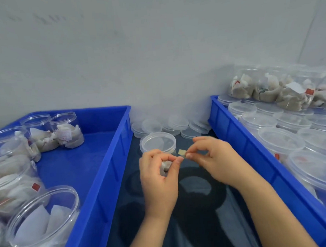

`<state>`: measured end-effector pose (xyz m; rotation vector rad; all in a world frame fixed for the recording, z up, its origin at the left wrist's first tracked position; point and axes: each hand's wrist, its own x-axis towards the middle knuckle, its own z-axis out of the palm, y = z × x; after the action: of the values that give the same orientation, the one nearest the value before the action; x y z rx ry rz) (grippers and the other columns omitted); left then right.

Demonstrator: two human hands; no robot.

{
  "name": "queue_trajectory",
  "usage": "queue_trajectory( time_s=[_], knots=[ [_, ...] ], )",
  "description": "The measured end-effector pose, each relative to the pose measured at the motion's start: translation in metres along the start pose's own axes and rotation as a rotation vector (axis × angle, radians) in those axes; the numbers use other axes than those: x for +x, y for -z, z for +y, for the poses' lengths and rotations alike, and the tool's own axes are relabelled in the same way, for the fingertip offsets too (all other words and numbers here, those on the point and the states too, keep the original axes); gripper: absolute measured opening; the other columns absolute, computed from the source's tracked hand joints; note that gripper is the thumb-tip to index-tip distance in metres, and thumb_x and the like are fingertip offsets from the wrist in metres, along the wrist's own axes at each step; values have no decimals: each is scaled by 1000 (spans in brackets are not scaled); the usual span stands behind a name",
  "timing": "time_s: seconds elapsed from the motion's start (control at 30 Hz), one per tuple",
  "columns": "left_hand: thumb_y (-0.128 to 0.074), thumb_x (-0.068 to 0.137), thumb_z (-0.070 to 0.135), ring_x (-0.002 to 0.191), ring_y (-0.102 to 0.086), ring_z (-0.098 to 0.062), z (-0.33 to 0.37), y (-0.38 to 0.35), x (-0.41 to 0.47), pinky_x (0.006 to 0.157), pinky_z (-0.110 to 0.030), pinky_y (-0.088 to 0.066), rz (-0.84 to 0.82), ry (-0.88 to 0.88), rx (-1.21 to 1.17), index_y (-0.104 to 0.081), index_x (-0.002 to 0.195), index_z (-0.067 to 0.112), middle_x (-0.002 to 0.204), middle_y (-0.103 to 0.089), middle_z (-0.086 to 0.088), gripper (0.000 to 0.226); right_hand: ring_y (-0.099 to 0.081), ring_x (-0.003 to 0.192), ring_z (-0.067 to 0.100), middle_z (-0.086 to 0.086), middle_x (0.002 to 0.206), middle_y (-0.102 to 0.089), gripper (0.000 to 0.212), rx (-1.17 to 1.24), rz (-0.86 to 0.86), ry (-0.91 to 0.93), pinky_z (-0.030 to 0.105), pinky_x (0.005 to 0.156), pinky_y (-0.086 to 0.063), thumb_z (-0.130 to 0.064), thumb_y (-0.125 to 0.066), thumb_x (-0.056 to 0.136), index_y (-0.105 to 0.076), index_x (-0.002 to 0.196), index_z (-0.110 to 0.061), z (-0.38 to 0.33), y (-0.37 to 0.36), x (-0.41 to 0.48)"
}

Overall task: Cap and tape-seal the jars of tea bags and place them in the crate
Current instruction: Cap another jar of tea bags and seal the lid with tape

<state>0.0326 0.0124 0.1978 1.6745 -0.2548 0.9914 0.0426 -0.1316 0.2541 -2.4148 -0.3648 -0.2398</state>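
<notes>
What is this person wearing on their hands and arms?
Nothing at all. The left hand and right hand are bare: no gloves, rings, watch or bracelet. No sleeves show either; the arms are uncovered as far as the picture reaches.

Left hand [158,172] and right hand [212,156] meet fingertip to fingertip, both pinching.

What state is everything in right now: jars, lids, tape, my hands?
middle jar: capped, upright
tape piece: pinched between both hands, off the jar
left hand: pinching the tape
right hand: pinching the tape
left crate jars: uncapped
right crate jars: capped
loose lids: off any jar
</notes>
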Motion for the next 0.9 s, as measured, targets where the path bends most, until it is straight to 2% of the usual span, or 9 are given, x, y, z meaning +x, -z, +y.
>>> queue_trajectory(
  time_s=[0.07, 0.17, 0.27, 0.37, 0.5, 0.57, 0.7, 0.8, 0.9],
  knots=[
    [-79, 69, 32, 109, -42, -3, -8, -3, 12, 94, -3, -27, 56, -65, 90, -61, 93, 26, 117, -45, 5, 31, -53, 81, -5, -26, 96, -52, 22, -32, 9, 16, 29, 81, -47, -41, -63, 87, -57, 68, -49, -2, 9, 13],
    [-88, 61, 22, 127, -31, -2, -28, -5, 25, 99, -2, -21, -13, 104, 96, -59, 108, 31, 138, -30, 0, 56, -50, 94, 4, -19, 105, -46, 18, -72, -1, 10, 29, 85, -43, -37, -64, 88, -59, 73, -46, 1, 12, 26],
    [-85, 66, 25, 120, -37, 17, -49, -5, 29, 95, 0, -28, -134, 158, -46, -55, 101, 37, 133, -45, 5, 47, -49, 98, 6, -15, 110, -43, 16, -56, -62, 21, 21, 81, -37, -35, -66, 87, -62, 74, -43, 6, 8, 32],
    [-81, 64, 37, 123, -47, 1, -64, -6, 30, 101, -16, -37, -148, 217, -139, -49, 111, 38, 127, -51, 15, 57, -47, 98, 5, -14, 109, -43, 20, -41, -113, 34, 23, 80, -38, -39, -67, 86, -59, 69, -48, 8, 1, 38],
    [-72, 61, 50, 117, -53, 1, -71, -4, 30, 95, -17, -42, -174, 249, -212, -48, 113, 38, 119, -55, 21, 58, -48, 89, 3, -16, 103, -43, 19, -52, -166, 35, 18, 71, -39, -41, -67, 84, -60, 68, -48, 12, -5, 42],
    [-74, 60, 53, 119, -53, -1, -71, -2, 30, 97, -20, -43, -183, 249, -216, -48, 114, 36, 121, -55, 18, 63, -48, 87, 1, -15, 102, -43, 22, -39, -172, 42, 14, 69, -37, -39, -67, 85, -59, 67, -49, 15, -6, 43],
    [-76, 48, 73, 126, -49, -20, -66, -2, 28, 105, -34, -41, -205, 227, -209, -43, 118, 30, 129, -52, -6, 89, -47, 90, 0, -16, 101, -43, 23, -32, -143, 46, 12, 70, -34, -40, -67, 84, -59, 65, -49, 15, -10, 46],
    [-80, 42, 70, 125, -49, -21, -63, -4, 28, 105, -41, -42, -201, 218, -171, -42, 116, 30, 129, -52, -8, 92, -47, 91, 1, -15, 102, -45, 21, -1, -113, 45, 11, 71, -34, -40, -68, 83, -60, 66, -49, 14, -13, 47],
    [-84, 43, 50, 122, -51, -17, -64, -5, 28, 104, -41, -44, -179, 215, -131, -43, 114, 32, 126, -53, -1, 84, -47, 89, -2, -14, 102, -47, 20, 11, -93, 49, 9, 71, -33, -40, -68, 83, -59, 67, -49, 14, -15, 47]
  ],
)
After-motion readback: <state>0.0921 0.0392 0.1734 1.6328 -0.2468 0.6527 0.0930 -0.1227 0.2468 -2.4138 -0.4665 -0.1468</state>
